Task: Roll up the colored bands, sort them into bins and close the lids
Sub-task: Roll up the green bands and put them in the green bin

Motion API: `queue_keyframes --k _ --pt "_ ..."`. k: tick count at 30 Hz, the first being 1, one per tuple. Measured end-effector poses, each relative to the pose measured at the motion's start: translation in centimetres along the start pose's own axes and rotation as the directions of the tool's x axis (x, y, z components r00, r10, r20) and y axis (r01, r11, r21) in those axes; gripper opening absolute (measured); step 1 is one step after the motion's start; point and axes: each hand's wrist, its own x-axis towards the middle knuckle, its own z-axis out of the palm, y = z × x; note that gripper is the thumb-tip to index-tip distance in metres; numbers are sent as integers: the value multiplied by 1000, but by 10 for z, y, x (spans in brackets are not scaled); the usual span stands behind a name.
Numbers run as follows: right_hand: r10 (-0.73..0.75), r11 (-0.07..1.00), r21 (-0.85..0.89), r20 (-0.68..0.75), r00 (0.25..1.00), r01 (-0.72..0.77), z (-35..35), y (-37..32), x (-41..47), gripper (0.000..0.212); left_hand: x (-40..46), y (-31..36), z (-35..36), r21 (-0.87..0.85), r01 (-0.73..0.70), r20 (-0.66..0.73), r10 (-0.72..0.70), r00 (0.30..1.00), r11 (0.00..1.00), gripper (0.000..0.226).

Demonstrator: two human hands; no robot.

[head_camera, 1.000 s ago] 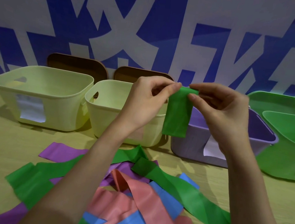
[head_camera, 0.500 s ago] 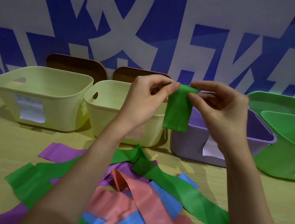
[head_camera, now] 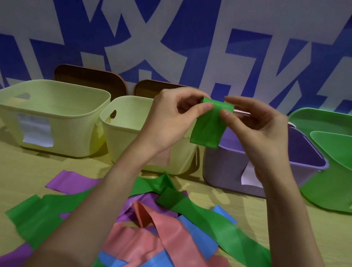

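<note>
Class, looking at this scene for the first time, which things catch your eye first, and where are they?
Centre frame, the left hand and right hand pinch a green band held up in front of the bins. Below them a tangle of loose bands in green, purple, pink and blue sprawls on the table. Behind stand two pale yellow bins, a purple bin and a green bin.

Smooth rubbery green band (head_camera: 208, 128); matt plastic bins (head_camera: 47, 116).

Soft, even indoor light; faint shadows lie on the tabletop (head_camera: 1, 179) under the bins (head_camera: 47, 118). Wide-angle bending at edges; nearest forearms slightly blurred.
</note>
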Motion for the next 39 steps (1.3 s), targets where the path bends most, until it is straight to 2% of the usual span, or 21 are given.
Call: queue_keyframes --k 3,12,18,22,26,30,35,39 --pt "-28 1000 -11 8 1000 28 -1 0 0 21 -1 0 1 -3 11 3 -11 1000 1000 17" --pt "90 995 44 -18 996 -89 -4 0 1 12 -1 1 0 15 -27 22 27 999 1000 21" --pt "23 1000 18 14 1000 -23 -3 -2 1 22 0 -2 0 2 14 -16 -14 1000 1000 17" --pt "20 1000 16 17 1000 -20 -3 -2 1 18 0 -2 0 11 11 -5 -11 1000 1000 15" --pt "58 997 43 -16 998 -57 -4 -3 1 13 0 -1 1 8 5 6 -5 1000 1000 26" --pt "64 998 25 -21 998 -63 -4 -1 1 11 0 -2 0 22 -23 17 23 1000 999 16" --pt "3 1000 6 30 1000 -3 -3 -2 1 24 1 -2 1 16 3 10 -3 1000 1000 11" --pt "13 1000 21 21 1000 -13 -4 -4 0 18 0 -2 1 21 3 36 -4 999 1000 12"
